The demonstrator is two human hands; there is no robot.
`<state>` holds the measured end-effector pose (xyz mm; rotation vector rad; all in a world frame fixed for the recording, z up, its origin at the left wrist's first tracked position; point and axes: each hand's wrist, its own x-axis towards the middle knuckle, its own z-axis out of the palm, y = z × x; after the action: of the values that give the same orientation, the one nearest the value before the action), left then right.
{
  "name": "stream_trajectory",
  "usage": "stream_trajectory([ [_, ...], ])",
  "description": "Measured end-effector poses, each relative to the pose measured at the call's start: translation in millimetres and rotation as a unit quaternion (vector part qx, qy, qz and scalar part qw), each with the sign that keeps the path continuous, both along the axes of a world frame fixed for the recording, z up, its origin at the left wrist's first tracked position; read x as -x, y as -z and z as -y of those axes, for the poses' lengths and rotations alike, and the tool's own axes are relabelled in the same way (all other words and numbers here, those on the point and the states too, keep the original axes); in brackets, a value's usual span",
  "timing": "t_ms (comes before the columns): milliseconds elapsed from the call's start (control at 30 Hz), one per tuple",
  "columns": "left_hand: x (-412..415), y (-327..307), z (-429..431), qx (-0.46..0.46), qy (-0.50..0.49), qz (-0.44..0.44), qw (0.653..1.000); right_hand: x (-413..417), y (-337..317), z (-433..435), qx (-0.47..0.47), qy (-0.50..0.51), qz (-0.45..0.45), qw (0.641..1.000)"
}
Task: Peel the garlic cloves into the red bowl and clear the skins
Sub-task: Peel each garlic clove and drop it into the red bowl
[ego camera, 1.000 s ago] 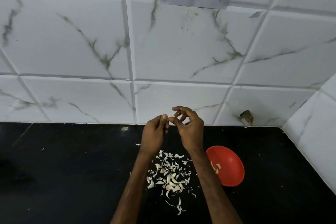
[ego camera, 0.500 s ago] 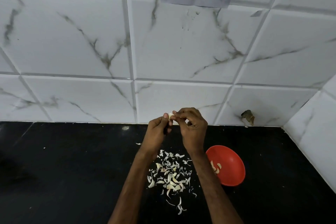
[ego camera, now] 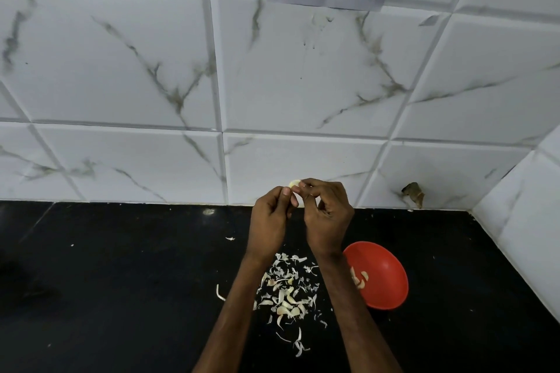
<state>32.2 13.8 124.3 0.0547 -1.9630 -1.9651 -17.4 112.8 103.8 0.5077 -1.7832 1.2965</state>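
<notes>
Both grips pinch one garlic clove (ego camera: 294,183), held up over the bench (ego camera: 121,281): the left hand (ego camera: 269,221) steadies it with thumb and fingertip, the right hand (ego camera: 327,216), fingers curled, picks at its skin. Small pulls should strip it cleanly onto the skins (ego camera: 288,294) beneath the grip; the red bowl (ego camera: 386,278) lies below-right.

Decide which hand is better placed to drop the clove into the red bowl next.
Probably the right hand: it pinches the clove and is nearer the red bowl than the left hand.
</notes>
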Motion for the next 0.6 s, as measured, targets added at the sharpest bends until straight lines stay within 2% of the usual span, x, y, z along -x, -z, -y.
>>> stream_trajectory([
  [133, 2.2, 3.3, -6.0, -0.044, -0.03, -0.01, 0.999, -4.8, -3.2, 0.7, 0.031, -0.069, 0.058, 0.995],
  [233, 3.3, 5.3, -6.5, -0.074, -0.035, -0.003, 0.997, -6.7, -7.6, -2.1, 0.049, -0.12, 0.14, 0.982],
  [300, 3.4, 5.6, -5.3, -0.083, -0.043, -0.001, 0.996, -4.7, -7.4, -8.4, 0.035, -0.157, 0.172, 0.972],
  [433, 3.3, 6.2, -2.2, -0.054, -0.053, -0.004, 0.997, -4.7, -5.9, -23.9, -0.022, -0.182, 0.228, 0.956],
  [600, 2.0, 7.0, 0.7, 0.029, -0.034, 0.009, 0.999, -2.6, -21.7, -19.0, 0.016, -0.191, 0.283, 0.94],
])
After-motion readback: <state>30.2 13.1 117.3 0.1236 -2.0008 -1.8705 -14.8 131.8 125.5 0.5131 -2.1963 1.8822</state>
